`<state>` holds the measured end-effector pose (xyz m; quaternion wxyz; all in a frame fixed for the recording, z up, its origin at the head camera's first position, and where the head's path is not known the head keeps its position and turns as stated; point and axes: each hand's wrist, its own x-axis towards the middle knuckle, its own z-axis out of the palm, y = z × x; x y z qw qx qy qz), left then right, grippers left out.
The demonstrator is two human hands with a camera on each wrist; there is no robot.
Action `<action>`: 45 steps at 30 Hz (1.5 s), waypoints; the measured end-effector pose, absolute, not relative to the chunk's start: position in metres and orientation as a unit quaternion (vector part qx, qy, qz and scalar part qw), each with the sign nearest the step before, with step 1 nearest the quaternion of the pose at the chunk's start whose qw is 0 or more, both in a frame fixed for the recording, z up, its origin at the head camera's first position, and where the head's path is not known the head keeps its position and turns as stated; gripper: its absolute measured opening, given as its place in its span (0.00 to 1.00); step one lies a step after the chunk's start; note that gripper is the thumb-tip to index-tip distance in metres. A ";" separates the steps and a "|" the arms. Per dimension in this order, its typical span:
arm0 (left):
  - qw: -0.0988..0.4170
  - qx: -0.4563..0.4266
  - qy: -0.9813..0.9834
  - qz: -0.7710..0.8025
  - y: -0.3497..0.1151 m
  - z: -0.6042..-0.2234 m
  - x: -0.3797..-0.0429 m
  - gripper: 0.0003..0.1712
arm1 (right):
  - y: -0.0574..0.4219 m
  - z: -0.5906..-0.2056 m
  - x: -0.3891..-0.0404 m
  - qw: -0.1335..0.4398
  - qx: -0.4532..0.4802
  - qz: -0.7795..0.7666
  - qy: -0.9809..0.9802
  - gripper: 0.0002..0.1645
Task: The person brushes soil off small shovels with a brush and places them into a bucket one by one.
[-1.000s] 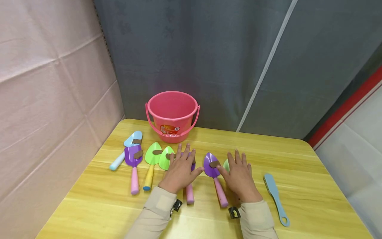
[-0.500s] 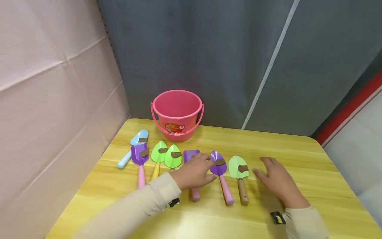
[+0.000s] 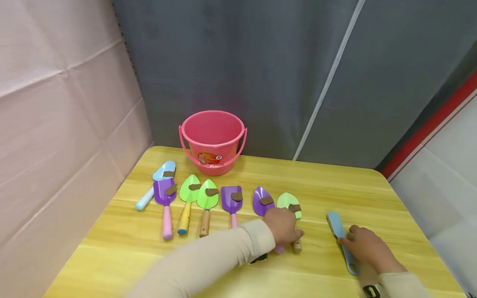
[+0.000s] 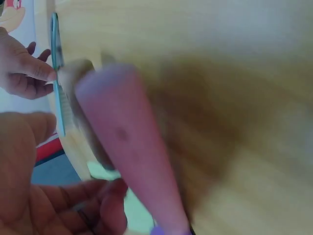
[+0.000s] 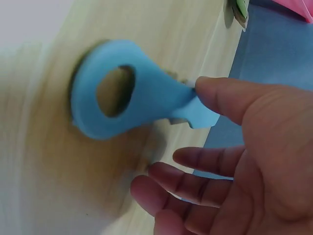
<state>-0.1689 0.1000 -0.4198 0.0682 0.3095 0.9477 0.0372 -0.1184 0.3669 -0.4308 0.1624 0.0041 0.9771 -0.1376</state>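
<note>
Right hand (image 3: 369, 248) moved to brush (image 3: 337, 225), perhaps touching, left hand (image 3: 283, 227) over trowels (image 3: 285, 200)

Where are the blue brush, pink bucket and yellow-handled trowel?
Blue brush (image 3: 337, 226), head view: flat back of the bristle end.
Pink bucket (image 3: 228, 153), head view: front wall, beside the label.
Yellow-handled trowel (image 3: 185, 217), head view: yellow handle.

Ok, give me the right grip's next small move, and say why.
Probably curl the right grip round the blue brush: in the right wrist view the thumb is at the brush's edge, while the other fingers are spread apart from it, so it does not look securely held.
</note>
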 end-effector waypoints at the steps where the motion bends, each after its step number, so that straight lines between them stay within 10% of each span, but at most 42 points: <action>1: 0.067 0.295 0.953 0.022 0.105 -0.422 -0.167 0.29 | 0.366 -0.433 -0.118 0.166 0.007 -0.144 0.976 0.35; 15: 0.101 0.185 0.978 0.012 0.134 -0.437 -0.165 0.22 | 0.352 -0.433 -0.116 0.138 0.015 -0.171 0.975 0.12; 45: 0.009 0.251 0.948 0.197 0.043 -0.400 -0.189 0.17 | 0.308 -0.392 -0.125 -0.072 -0.051 -0.167 0.982 0.18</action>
